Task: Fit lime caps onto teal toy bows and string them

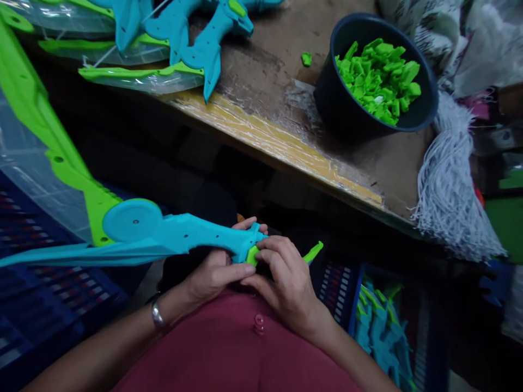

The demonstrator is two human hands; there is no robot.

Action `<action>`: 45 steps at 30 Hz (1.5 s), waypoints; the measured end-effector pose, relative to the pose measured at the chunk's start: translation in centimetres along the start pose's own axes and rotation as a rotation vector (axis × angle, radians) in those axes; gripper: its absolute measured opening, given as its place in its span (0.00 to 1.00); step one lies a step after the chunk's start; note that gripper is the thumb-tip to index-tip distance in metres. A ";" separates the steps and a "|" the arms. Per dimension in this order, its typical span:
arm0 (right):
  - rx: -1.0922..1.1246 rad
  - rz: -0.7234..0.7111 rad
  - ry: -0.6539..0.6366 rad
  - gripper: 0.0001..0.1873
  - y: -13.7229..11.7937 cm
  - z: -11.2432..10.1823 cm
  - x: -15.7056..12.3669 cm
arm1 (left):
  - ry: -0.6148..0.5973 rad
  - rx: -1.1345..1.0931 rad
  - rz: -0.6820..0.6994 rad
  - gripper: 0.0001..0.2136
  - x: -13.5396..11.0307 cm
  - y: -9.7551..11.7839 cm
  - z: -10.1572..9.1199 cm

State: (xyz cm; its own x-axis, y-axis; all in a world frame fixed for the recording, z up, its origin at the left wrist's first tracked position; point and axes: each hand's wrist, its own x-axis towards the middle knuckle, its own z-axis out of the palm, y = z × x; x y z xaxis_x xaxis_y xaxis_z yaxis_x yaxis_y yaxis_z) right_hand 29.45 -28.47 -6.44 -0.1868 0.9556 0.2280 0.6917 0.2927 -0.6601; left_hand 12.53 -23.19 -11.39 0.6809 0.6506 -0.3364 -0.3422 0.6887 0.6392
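Note:
A blue and green plastic toy bow (208, 234) lies across my lap, its blue handle running toward my hands and its large green limb reaching up at the left. My left hand (218, 272) is closed round the handle's end from below, with fingertips showing beyond it. At that same end, a small bright green plastic piece (252, 256) sits against the blue body, under my left thumb. The bent fingers of my right hand (290, 277) press on the bow's end beside this piece. Past the right hand sticks out a thin green tip (314, 252); its connection is hidden.
On the worn bench (269, 71) stands a black bucket (327, 111) of small green pieces, with one loose green piece (306, 59) beside it. More toy bows (212, 41) lie at the upper left. White strings (445, 179) hang over the edge. A blue crate (354, 305) holds blue-green parts.

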 end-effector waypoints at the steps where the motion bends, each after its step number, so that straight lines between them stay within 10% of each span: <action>1: 0.013 0.005 -0.034 0.12 0.0 -0.3 0.0 | -0.014 0.044 0.016 0.36 0.0 0.0 -0.2; 8: 0.270 0.225 -0.197 0.33 2.1 -1.8 1.0 | -0.025 0.653 0.062 0.37 -0.7 0.9 -0.8; 18: 0.457 0.542 -0.401 0.24 3.9 -0.9 1.5 | 0.135 1.068 -0.258 0.14 -1.4 1.5 0.3; 29: 0.427 0.521 -0.429 0.16 4.2 0.7 2.7 | 0.334 1.065 -0.056 0.13 -1.7 -0.9 -1.0; 45: 0.406 0.478 -0.219 0.20 3.8 1.7 1.7 | 0.135 0.715 -0.212 0.20 -1.0 0.9 -2.2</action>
State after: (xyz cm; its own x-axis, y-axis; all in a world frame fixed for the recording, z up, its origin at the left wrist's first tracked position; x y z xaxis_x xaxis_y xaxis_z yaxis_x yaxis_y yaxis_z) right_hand 30.55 -25.70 -9.81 -0.0914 0.9557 -0.2797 0.4239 -0.2168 -0.8794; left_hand 10.11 -22.56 -12.04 0.5841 0.5924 -0.5549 0.3221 0.4583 0.8284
